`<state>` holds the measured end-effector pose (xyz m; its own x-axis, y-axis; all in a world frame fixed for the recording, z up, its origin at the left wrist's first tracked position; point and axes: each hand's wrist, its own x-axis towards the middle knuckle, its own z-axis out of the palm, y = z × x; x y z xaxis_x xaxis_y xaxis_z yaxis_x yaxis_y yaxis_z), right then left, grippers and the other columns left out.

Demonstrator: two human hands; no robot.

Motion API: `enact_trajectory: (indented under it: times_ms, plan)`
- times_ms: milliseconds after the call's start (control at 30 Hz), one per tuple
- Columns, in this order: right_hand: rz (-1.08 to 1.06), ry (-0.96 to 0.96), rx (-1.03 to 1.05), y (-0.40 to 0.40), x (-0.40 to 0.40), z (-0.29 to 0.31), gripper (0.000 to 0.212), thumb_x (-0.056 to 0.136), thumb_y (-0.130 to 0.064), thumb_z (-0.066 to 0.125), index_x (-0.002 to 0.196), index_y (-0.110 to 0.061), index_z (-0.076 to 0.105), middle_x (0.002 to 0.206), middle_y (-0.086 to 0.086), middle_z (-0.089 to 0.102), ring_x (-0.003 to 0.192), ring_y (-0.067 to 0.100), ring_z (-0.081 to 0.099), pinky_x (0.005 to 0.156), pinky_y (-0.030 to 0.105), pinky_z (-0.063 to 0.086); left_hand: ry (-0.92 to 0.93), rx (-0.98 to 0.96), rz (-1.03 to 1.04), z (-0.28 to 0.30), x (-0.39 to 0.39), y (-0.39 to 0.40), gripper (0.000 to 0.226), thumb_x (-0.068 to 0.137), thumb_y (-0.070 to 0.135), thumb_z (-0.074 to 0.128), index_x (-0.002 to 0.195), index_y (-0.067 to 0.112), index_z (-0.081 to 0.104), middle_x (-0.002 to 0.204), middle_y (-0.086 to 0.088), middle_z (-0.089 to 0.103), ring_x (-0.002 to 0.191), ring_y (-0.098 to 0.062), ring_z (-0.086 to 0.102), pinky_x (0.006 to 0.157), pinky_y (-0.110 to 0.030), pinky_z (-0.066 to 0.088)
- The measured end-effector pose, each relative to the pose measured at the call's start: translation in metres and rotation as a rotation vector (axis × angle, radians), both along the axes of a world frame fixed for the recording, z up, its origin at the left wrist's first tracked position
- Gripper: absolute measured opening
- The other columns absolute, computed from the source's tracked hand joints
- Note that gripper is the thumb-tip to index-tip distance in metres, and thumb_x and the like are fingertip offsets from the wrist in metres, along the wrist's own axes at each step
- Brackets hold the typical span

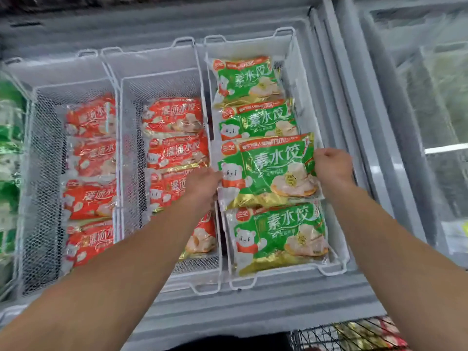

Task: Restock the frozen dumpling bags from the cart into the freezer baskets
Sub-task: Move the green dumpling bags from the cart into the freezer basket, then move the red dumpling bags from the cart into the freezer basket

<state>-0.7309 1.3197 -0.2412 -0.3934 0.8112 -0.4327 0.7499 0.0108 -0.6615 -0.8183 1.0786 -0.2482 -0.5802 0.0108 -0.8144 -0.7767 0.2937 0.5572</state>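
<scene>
Green dumpling bag (268, 171), slick film over loose, lumpy contents, held over the right freezer basket (291, 34); left hand (202, 184) and right hand (333, 164) pinch its side edges.

- Three wire baskets sit side by side in the freezer: left basket (38, 102), middle basket (162, 79), right basket (298, 72).
- Each basket holds one front-to-back row of overlapping dumpling bags.
- Held bag (268, 171) lies third from the rear in the right basket, left hand (202, 184) and right hand (333, 165) at its side edges.
- Cart (349, 334) stands before the freezer, at right.
</scene>
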Motion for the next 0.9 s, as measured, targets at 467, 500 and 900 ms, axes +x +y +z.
enact_trajectory:
  times_ms: [467, 500, 900]
  plan:
    - [0.362, -0.251, -0.077, -0.042, 0.029, -0.007, 0.052, 0.091, -0.025, 0.059, 0.141, -0.014, 0.050, 0.143, 0.010, 0.053, 0.125, 0.031, 0.053, 0.104, 0.038, 0.043, 0.184, -0.191, -0.684, 0.002, 0.015, -0.009, 0.054, 0.093, 0.028, 0.062, 0.143, 0.014, 0.050, 0.145, -0.007, 0.053, 0.124, -0.028, 0.057, 0.105, -0.047, 0.048]
    - [0.356, -0.241, -0.068, -0.052, 0.034, -0.002, 0.051, 0.092, -0.024, 0.058, 0.141, -0.013, 0.050, 0.144, 0.010, 0.052, 0.126, 0.030, 0.052, 0.106, 0.038, 0.042, 0.201, -0.172, -0.715, 0.010, 0.020, -0.014, 0.052, 0.094, 0.028, 0.062, 0.143, 0.014, 0.051, 0.144, -0.006, 0.054, 0.123, -0.027, 0.057, 0.105, -0.047, 0.048]
    - [0.074, -0.052, 0.149, -0.187, 0.182, 0.044, 0.035, 0.091, -0.017, 0.062, 0.125, -0.007, 0.062, 0.124, 0.010, 0.065, 0.113, 0.028, 0.061, 0.097, 0.034, 0.045, 0.498, 0.000, -1.115, 0.053, 0.114, -0.082, 0.048, 0.093, 0.027, 0.065, 0.138, 0.015, 0.057, 0.134, 0.000, 0.062, 0.123, -0.018, 0.058, 0.096, -0.022, 0.039]
